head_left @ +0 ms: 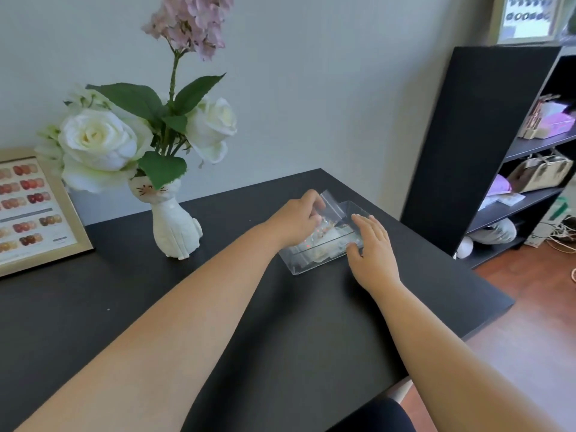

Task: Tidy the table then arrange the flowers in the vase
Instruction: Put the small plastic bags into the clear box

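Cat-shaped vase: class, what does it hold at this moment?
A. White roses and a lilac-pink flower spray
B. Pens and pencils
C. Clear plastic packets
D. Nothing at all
A: the cat-shaped vase holds white roses and a tall lilac-pink flower spray with green leaves.

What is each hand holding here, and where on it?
The left hand pinches a clear plastic bag near its top edge, over the clear tray. The right hand rests flat against the tray's side, gripping nothing.
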### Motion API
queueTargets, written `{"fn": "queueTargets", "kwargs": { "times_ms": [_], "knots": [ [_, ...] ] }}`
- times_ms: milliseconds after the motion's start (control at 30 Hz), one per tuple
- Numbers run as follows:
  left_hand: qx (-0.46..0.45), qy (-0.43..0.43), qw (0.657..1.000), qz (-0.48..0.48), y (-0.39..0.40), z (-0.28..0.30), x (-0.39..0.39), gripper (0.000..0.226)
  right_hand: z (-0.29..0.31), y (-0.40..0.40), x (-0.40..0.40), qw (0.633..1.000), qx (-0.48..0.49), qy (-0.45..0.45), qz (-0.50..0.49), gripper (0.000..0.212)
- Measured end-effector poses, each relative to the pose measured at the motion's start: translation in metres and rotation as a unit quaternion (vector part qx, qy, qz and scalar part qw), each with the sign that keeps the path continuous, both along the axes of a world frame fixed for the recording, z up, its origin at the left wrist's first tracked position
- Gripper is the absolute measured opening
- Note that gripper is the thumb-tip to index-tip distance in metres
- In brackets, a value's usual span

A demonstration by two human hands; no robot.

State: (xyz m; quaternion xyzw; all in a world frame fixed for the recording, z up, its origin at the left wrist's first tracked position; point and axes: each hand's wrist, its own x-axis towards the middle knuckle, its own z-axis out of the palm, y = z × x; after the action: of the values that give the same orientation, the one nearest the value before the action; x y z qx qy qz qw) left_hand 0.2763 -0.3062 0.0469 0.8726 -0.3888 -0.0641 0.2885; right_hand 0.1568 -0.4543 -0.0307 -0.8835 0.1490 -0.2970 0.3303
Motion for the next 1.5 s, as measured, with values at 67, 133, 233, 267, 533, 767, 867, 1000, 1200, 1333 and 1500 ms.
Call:
{"fn": "queueTargets", "kwargs": {
  "times_ms": [67,133,233,267,533,767,867,1000,1200,1333,1500],
  "knots": [
    [0.061,-0.014,0.998,-0.006,-0.007,-0.011,-0.001,0.029,-0.001,-0.001,0.001,1.0,-0.002,0.0,-0.001,0.055],
    [0.117,-0.05,0.992,-0.018,-0.011,-0.017,-0.003,0.038,-0.002,-0.002,0.001,1.0,-0.002,0.001,-0.004,0.055],
    [0.139,-0.062,0.988,-0.032,-0.012,-0.015,-0.003,0.053,-0.003,-0.003,0.002,1.0,-0.004,-0.004,-0.003,0.056],
    [0.143,-0.069,0.987,-0.033,-0.011,-0.014,-0.003,0.055,-0.003,-0.003,0.002,1.0,-0.004,-0.005,-0.003,0.056],
    [-0.064,-0.103,0.992,0.045,0.043,-0.026,-0.01,0.039,-0.001,-0.002,0.0,1.0,-0.002,0.0,-0.001,0.054],
    [-0.074,0.03,0.993,0.082,0.069,-0.063,-0.032,0.072,0.0,-0.001,0.0,1.0,-0.005,0.013,-0.009,0.052],
    [-0.073,0.074,0.993,0.051,0.061,-0.069,-0.038,0.109,-0.001,-0.002,0.001,1.0,-0.001,0.018,-0.022,0.052],
    [-0.09,0.096,0.99,0.058,0.045,-0.073,-0.037,0.116,-0.001,-0.006,0.003,0.999,0.014,0.013,-0.043,0.052],
    [-0.101,0.118,0.986,0.067,0.027,-0.071,-0.031,0.121,0.001,-0.019,0.005,0.998,0.039,0.001,-0.05,0.052],
    [-0.098,0.114,0.986,0.066,0.02,-0.072,-0.03,0.119,0.001,-0.024,0.007,0.997,0.047,-0.002,-0.054,0.052],
    [-0.112,0.11,0.986,0.059,0.023,-0.068,-0.034,0.12,0.003,-0.022,0.004,0.998,0.044,0.007,-0.047,0.052]
  ]
}}
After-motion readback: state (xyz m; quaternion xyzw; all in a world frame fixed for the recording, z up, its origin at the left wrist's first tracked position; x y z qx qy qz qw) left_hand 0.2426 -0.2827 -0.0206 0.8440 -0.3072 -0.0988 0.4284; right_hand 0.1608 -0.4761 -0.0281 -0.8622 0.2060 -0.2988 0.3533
